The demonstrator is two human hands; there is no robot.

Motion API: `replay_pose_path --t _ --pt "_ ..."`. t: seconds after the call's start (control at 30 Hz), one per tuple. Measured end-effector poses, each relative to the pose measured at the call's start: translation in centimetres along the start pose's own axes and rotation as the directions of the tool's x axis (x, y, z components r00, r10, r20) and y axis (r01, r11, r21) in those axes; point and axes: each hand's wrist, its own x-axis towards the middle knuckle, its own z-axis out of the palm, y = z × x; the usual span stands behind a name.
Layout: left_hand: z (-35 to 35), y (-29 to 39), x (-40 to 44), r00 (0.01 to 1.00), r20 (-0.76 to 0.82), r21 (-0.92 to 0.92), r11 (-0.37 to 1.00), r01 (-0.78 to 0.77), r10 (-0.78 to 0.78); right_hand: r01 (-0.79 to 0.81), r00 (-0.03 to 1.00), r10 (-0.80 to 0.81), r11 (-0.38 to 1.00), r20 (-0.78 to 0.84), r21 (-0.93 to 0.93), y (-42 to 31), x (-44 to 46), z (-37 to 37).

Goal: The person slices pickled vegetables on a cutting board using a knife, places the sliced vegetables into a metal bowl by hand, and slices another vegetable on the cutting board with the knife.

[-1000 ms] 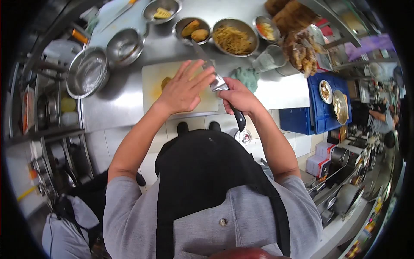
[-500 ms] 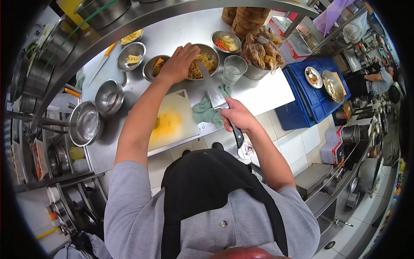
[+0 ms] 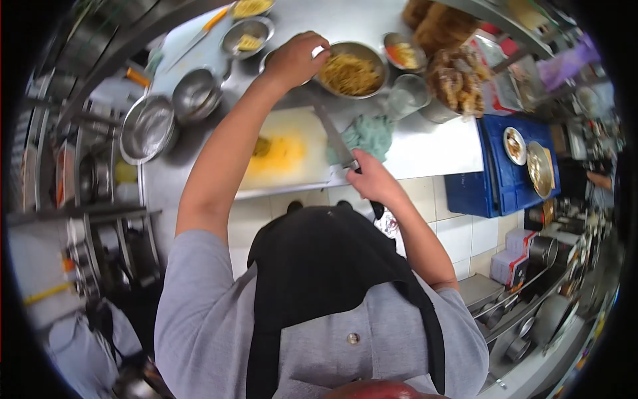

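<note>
My right hand (image 3: 375,178) grips a kitchen knife (image 3: 334,133) by its dark handle, its blade slanting up and left over the right edge of the cutting board. That white board (image 3: 316,174) carries a yellow stain and a small dark piece (image 3: 262,147). Fingers curled, my left hand (image 3: 297,60) is over a small metal bowl, mostly hidden beneath it; what the fingers pinch is hidden. Just right of it, a metal bowl (image 3: 383,66) holds yellowish shreds (image 3: 351,74). A green cloth (image 3: 370,136) lies beside the blade.
A glass (image 3: 408,97) and bagged brown food (image 3: 455,80) stand to the right. Metal bowls (image 3: 197,94) and an orange-handled knife (image 3: 199,38) are at left. A blue bin (image 3: 492,133) adjoins the counter. A shelf rail crosses the top.
My left hand has gone from lying spread by the shreds bowl to curled over the small bowl. The knife tip has drawn back from the shreds. The view has shifted.
</note>
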Motion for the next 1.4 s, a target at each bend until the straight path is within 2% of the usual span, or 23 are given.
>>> replay_pose_path --t 0.07,0.1,0.17,0.2,0.23,0.27,0.33,0.4,0.47,0.63,0.7,1.1,1.17,1.3,1.37,1.4 --pt "-2.3 -1.4 -4.7 0.991 -0.132 -0.030 0.999 0.026 -0.029 0.107 0.991 -0.119 0.976 -0.054 -0.190 0.6 0.5 1.5" --pt "-3.0 -2.1 -7.9 0.977 -0.191 -0.107 0.991 0.074 -0.094 0.115 0.992 -0.122 0.977 -0.027 -0.182 0.4 0.7 2.3" --pt "-3.9 -3.2 -14.5 0.952 -0.211 0.024 0.972 0.234 -0.223 0.146 0.989 -0.147 0.930 0.023 -0.336 -0.3 1.1 3.2" --pt "-3.9 -3.5 -17.9 0.934 -0.200 0.024 0.952 0.306 -0.295 0.145 0.989 -0.142 0.932 0.035 -0.333 -0.2 1.5 3.9" --pt "-3.5 -3.7 -20.7 0.913 -0.190 0.024 0.928 0.373 -0.362 0.218 0.975 -0.220 0.887 0.042 -0.408 0.1 2.1 4.8" --pt "-2.6 -3.6 -22.5 0.910 -0.186 0.022 0.924 0.381 -0.371 0.286 0.954 -0.296 0.830 0.057 -0.479 0.2 2.6 5.5" --pt "-1.1 -3.3 -25.2 0.938 -0.267 0.084 0.964 0.251 -0.221 0.286 0.956 -0.277 0.799 0.100 -0.528 -0.4 3.5 6.5" --pt "0.3 -3.6 -26.2 0.938 -0.240 0.089 0.956 0.278 -0.250 0.291 0.956 -0.254 0.764 0.147 -0.576 -0.8 4.0 7.4" --pt "1.3 -3.7 -26.0 0.940 -0.264 0.042 0.971 0.236 -0.217 0.367 0.910 -0.400 0.648 0.112 -0.667 -1.1 4.4 8.0" --pt "2.7 -5.0 -26.5 0.921 -0.295 0.019 0.962 0.272 -0.255 0.368 0.913 -0.381 0.624 0.143 -0.689 -1.9 5.0 8.8" --pt "3.0 -5.3 -26.2 0.934 -0.307 0.072 0.974 0.215 -0.183 0.363 0.917 -0.369 0.621 0.150 -0.695 -2.3 4.7 8.8" --pt "3.2 -5.7 -26.3 0.935 -0.310 0.074 0.976 0.204 -0.172 0.336 0.941 -0.256 0.604 0.224 -0.723 -3.6 4.8 8.7" --pt "3.2 -5.9 -26.4 0.936 -0.310 0.076 0.977 0.198 -0.166 0.352 0.922 -0.350 0.587 0.164 -0.729 -3.5 6.5 9.9" --pt "3.3 -5.9 -26.3 0.935 -0.322 0.077 0.980 0.182 -0.148 0.345 0.919 -0.365 0.550 0.153 -0.760 -3.6 7.3 10.4" --pt "3.2 -5.8 -26.3 0.936 -0.318 0.080 0.979 0.185 -0.150 0.312 0.946 -0.261 0.572 0.192 -0.758 -3.3 5.6 9.1" --pt "3.2 -5.8 -26.2 0.938 -0.311 0.080 0.979 0.185 -0.152 0.317 0.944 -0.265 0.567 0.196 -0.760 -3.5 6.1 9.1"
